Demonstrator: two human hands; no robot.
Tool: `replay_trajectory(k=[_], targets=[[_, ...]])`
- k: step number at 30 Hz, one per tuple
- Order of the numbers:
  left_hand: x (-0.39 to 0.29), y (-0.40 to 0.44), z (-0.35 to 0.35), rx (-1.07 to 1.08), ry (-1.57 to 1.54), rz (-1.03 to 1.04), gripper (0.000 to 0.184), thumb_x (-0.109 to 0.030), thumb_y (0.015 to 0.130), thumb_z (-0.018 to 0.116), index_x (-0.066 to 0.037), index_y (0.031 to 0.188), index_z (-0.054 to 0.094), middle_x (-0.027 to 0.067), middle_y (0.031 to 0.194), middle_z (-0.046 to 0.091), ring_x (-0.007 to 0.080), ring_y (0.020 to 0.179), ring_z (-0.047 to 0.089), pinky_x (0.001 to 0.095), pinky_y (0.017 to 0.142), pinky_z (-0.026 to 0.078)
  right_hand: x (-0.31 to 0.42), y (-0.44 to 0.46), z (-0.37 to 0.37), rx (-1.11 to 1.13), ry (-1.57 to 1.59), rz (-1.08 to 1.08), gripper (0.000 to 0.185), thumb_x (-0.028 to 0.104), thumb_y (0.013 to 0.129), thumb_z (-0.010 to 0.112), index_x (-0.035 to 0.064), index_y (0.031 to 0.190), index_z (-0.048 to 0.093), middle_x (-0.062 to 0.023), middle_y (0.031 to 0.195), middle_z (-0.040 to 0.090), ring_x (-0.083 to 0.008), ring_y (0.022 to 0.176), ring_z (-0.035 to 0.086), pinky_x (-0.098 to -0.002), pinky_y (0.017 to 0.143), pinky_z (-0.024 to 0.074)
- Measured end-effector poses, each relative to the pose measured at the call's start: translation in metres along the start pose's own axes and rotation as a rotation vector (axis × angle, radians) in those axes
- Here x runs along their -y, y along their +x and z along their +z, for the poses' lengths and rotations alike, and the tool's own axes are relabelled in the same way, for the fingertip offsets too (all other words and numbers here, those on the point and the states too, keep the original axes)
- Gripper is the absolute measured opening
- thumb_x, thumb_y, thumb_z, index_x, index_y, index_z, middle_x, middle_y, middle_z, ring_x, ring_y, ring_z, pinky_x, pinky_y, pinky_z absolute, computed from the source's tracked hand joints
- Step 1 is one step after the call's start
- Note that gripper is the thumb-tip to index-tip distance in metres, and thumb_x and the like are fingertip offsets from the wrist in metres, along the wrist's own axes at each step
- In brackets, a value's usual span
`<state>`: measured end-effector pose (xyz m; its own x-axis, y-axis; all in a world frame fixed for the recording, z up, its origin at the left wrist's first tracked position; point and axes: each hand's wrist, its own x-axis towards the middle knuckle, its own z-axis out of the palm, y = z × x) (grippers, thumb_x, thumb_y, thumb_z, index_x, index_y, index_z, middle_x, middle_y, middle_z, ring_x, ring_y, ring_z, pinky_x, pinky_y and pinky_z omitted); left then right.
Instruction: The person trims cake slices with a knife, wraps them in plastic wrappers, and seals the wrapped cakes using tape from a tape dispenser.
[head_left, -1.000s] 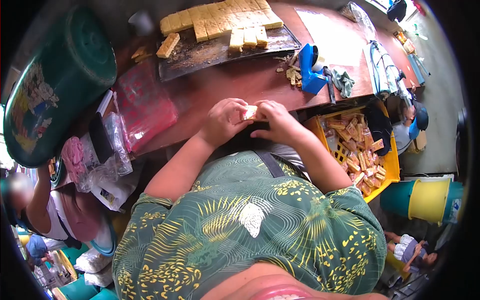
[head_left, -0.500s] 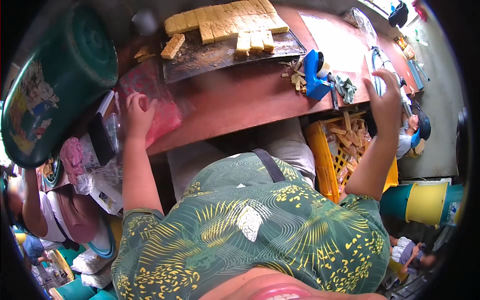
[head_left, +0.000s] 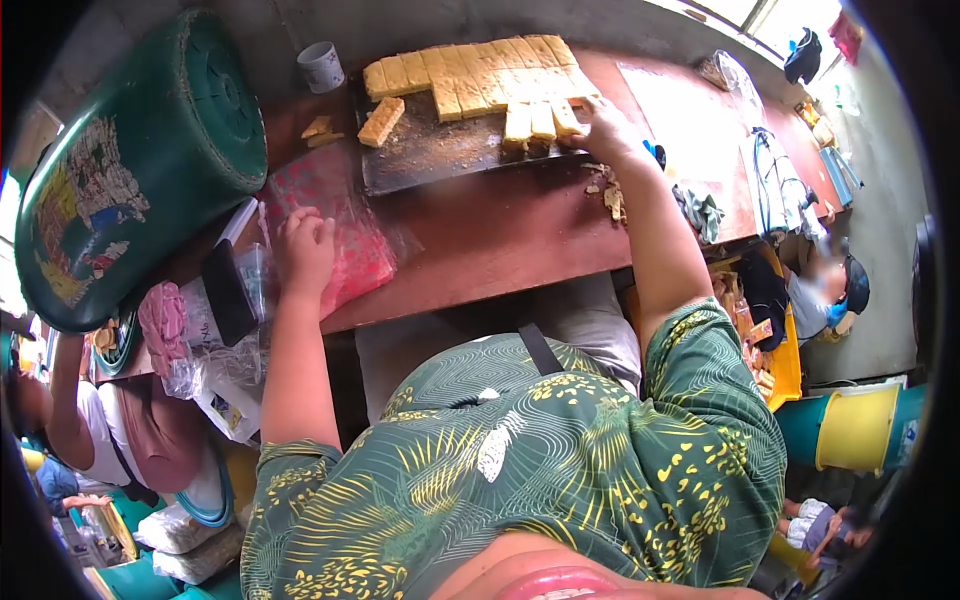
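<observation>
My right hand (head_left: 608, 132) reaches to the right end of the baking tray (head_left: 400, 170). Its thumb and fingers close around a cut bar of yellow cake (head_left: 565, 118). Two more loose bars (head_left: 530, 122) lie just left of it, and a larger block of sliced cake (head_left: 485, 75) fills the back of the tray. A single bar (head_left: 381, 122) lies apart at the tray's left. My left hand (head_left: 306, 250) is over a pile of red-printed plastic bags (head_left: 350, 235), fingers curled; whether they pinch a bag is hidden.
A big green tub (head_left: 140, 160) leans at the left, near a white mug (head_left: 321, 67). Right of the tray are crumbs (head_left: 612, 200) and a grey-green cloth (head_left: 700, 212). A yellow crate (head_left: 785, 360) holds packed bars below the table edge. Other people are at both sides.
My right hand has swung from the raised position at the right to the tray and taken hold of a cake bar. My left hand stays over the bags, fingers now more curled.
</observation>
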<state>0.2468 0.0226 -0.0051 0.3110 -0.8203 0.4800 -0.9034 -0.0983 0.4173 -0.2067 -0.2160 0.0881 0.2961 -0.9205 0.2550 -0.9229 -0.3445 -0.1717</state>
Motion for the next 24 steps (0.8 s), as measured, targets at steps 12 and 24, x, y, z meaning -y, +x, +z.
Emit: replay_trajectory(k=[12, 24], targets=[[-0.010, 0.000, -0.004, 0.021, 0.056, -0.003, 0.022, -0.026, 0.090, 0.074, -0.005, 0.085, 0.071, 0.0106, 0.122, 0.069, 0.0361, 0.115, 0.062, 0.0464, 0.100, 0.050, 0.011, 0.014, -0.024, 0.149, 0.113, 0.138, 0.065, 0.036, 0.087, 0.081, 0.0110, 0.142, 0.058, -0.0178, 0.112, 0.075, -0.0292, 0.108, 0.071, -0.0394, 0.097, 0.0541], [0.031, 0.028, 0.007, 0.185, -0.162, -0.199, 0.023, -0.022, 0.102, 0.059, -0.003, 0.104, 0.072, 0.0137, 0.115, 0.071, 0.0349, 0.107, 0.067, 0.0422, 0.095, 0.052, -0.014, -0.125, -0.003, 0.180, 2.206, 0.364, 0.041, 0.029, 0.108, 0.055, 0.0015, 0.139, 0.053, -0.0145, 0.121, 0.069, -0.0212, 0.100, 0.070, -0.0316, 0.084, 0.0591]])
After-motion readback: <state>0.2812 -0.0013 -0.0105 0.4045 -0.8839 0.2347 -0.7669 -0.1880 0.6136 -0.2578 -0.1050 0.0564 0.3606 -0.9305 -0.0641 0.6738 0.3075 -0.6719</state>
